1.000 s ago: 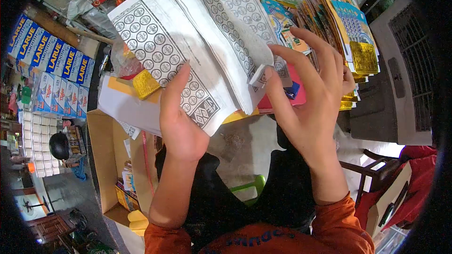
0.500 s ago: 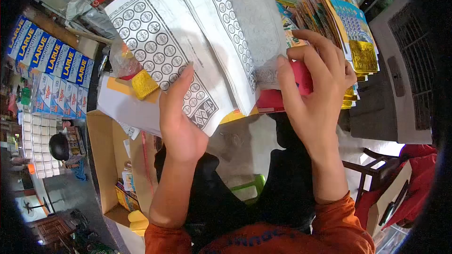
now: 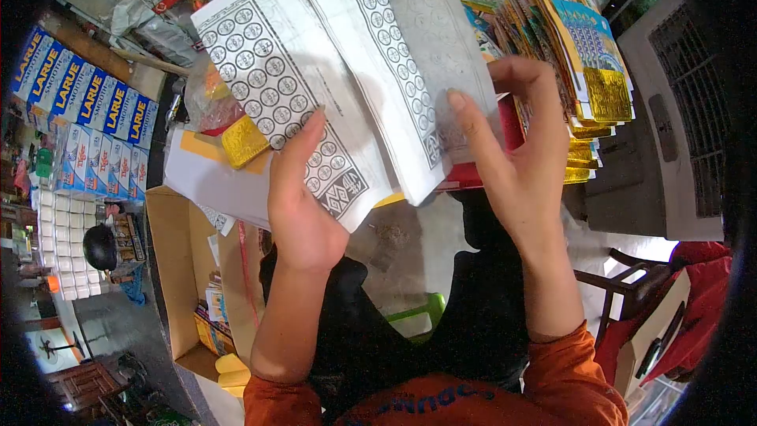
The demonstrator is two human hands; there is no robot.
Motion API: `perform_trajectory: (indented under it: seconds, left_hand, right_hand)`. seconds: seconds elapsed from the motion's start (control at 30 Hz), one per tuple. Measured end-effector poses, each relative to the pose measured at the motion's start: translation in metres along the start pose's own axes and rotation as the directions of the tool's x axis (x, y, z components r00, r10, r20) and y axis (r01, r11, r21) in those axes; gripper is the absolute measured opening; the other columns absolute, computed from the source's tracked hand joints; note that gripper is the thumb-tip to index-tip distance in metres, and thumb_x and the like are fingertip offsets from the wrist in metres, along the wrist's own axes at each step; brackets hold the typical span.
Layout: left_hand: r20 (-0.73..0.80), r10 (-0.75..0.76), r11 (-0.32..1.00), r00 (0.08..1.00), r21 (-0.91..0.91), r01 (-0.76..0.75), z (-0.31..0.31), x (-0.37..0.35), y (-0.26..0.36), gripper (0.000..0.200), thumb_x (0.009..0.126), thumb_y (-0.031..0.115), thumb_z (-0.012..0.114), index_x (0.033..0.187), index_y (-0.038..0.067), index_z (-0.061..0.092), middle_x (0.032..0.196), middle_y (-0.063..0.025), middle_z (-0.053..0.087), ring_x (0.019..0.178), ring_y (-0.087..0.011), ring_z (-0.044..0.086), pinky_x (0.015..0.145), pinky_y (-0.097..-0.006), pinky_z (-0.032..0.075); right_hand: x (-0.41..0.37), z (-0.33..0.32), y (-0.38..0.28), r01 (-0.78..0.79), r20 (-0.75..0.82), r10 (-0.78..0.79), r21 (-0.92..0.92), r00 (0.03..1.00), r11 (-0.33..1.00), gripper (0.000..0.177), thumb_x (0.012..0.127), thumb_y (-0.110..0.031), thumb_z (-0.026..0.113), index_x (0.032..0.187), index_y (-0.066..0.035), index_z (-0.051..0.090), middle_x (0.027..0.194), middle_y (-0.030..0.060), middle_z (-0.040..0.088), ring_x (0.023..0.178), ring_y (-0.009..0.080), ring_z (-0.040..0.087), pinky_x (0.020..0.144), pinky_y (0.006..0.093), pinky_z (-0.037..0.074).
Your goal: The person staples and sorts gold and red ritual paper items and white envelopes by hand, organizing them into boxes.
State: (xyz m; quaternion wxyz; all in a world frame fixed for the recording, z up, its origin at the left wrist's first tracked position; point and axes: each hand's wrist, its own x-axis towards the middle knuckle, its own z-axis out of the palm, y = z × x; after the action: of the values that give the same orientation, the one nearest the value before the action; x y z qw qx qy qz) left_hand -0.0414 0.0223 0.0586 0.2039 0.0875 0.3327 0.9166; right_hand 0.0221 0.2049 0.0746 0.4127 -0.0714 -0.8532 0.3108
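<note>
Cartons [image 3: 87, 87] stand stacked at the left. In the head view, the left hand [image 3: 303, 197] keeps a closed grip on fanned papers [image 3: 335, 71] between both hands; the right hand [image 3: 524, 150] curls around a thin sheet [image 3: 426, 24], hold unclear. Tugging might tear it.

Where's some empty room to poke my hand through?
Between the left hand and right hand, below the printed papers, there's an open gap. Bare floor shows through it, bordered by dark trouser legs and a green plastic thing. It's crowded left, with a gold packet and white sheets, and right, with a tall paper stack.
</note>
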Motion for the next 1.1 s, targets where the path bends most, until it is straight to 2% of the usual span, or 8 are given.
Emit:
perform_trajectory:
  seconds: [0.27,0.47,0.6,0.73,0.93,1.0,1.03,1.1]
  left_hand:
    - [-0.132,-0.039,0.997,0.99,0.054,0.047,0.002,0.004,0.004,0.041,0.098,0.022,0.055,0.134,0.003,0.054,0.132,-0.0099,0.061,0.121,-0.0245,0.059,0.105,-0.0411,0.045]
    - [-0.168,-0.118,0.991,0.979,0.048,0.128,-0.012,0.012,-0.004,0.054,0.101,0.048,0.048,0.14,0.011,0.05,0.138,-0.0084,0.052,0.133,-0.0249,0.044,0.113,-0.047,0.03]
    - [-0.107,-0.042,0.997,0.993,0.057,0.048,0.006,0.01,-0.014,0.073,0.1,0.062,0.038,0.148,0.008,0.04,0.148,-0.0152,0.047,0.135,-0.0314,0.044,0.116,-0.0487,0.029]
    - [-0.072,-0.062,0.997,0.996,-0.056,0.058,0.006,0.006,-0.013,0.075,0.1,0.062,0.033,0.149,0.005,0.037,0.149,-0.0209,0.044,0.132,-0.0334,0.049,0.113,-0.0501,0.037]
    - [-0.025,-0.158,0.981,0.987,-0.118,0.154,-0.031,0.001,-0.016,0.067,0.103,0.056,0.032,0.154,0.012,0.028,0.15,-0.0144,0.041,0.136,-0.0314,0.044,0.114,-0.0485,0.037]
    - [0.304,-0.192,0.809,0.933,-0.489,0.326,-0.043,0.001,-0.016,0.069,0.103,0.057,0.034,0.155,0.012,0.026,0.151,-0.0154,0.039,0.137,-0.0335,0.043,0.115,-0.0517,0.035]
    - [-0.147,-0.242,0.969,0.959,-0.079,0.233,-0.006,-0.002,-0.007,0.068,0.102,0.057,0.035,0.154,0.012,0.029,0.153,-0.015,0.039,0.137,-0.0332,0.042,0.115,-0.053,0.035]
    - [0.069,-0.244,0.886,0.967,-0.389,0.251,-0.023,0.0,-0.012,0.067,0.102,0.056,0.036,0.152,0.012,0.032,0.152,-0.0148,0.04,0.137,-0.0334,0.042,0.114,-0.0527,0.036]
  right_hand:
    - [-0.006,-0.001,-0.005,-0.455,0.265,0.371,0.453,0.89,0.767,0.022,0.09,-0.016,0.073,0.094,0.005,0.067,0.084,0.0089,0.065,0.07,0.0173,0.059,0.065,0.0288,0.046]
    - [-0.002,-0.018,-0.009,0.128,-0.05,-0.126,0.036,0.991,0.991,0.027,0.092,-0.011,0.072,0.112,0.006,0.066,0.094,0.0057,0.069,0.082,0.0096,0.061,0.072,0.0238,0.049]
    - [-0.003,-0.014,-0.012,0.283,0.047,-0.301,0.224,0.953,0.933,0.017,0.088,-0.006,0.072,0.101,0.005,0.069,0.087,0.0073,0.069,0.076,0.0109,0.063,0.069,0.0246,0.05]
    - [-0.012,-0.015,-0.031,-0.224,0.377,0.048,0.442,0.925,0.869,0.012,0.089,-0.01,0.073,0.097,-0.001,0.071,0.076,0.0084,0.069,0.064,0.011,0.063,0.057,0.0259,0.047]
    - [-0.009,-0.01,-0.032,-0.471,0.448,0.215,0.605,0.868,0.642,0.019,0.096,-0.017,0.068,0.102,0.001,0.069,0.077,0.0009,0.066,0.071,0.0033,0.056,0.06,0.0243,0.045]
    - [-0.007,-0.016,-0.033,-0.549,0.52,0.258,0.548,0.814,0.63,0.021,0.096,-0.018,0.067,0.103,0.001,0.069,0.08,0.001,0.067,0.072,0.0045,0.057,0.063,0.0238,0.045]
    - [-0.007,-0.015,-0.031,-0.546,0.516,0.27,0.516,0.813,0.659,0.021,0.096,-0.018,0.068,0.104,0.001,0.069,0.081,0.0004,0.067,0.073,0.0046,0.057,0.064,0.0236,0.045]
    - [-0.008,-0.012,-0.026,-0.542,0.513,0.278,0.485,0.812,0.687,0.021,0.096,-0.017,0.068,0.105,0.002,0.069,0.082,-0.0001,0.067,0.073,0.0048,0.057,0.064,0.0234,0.045]
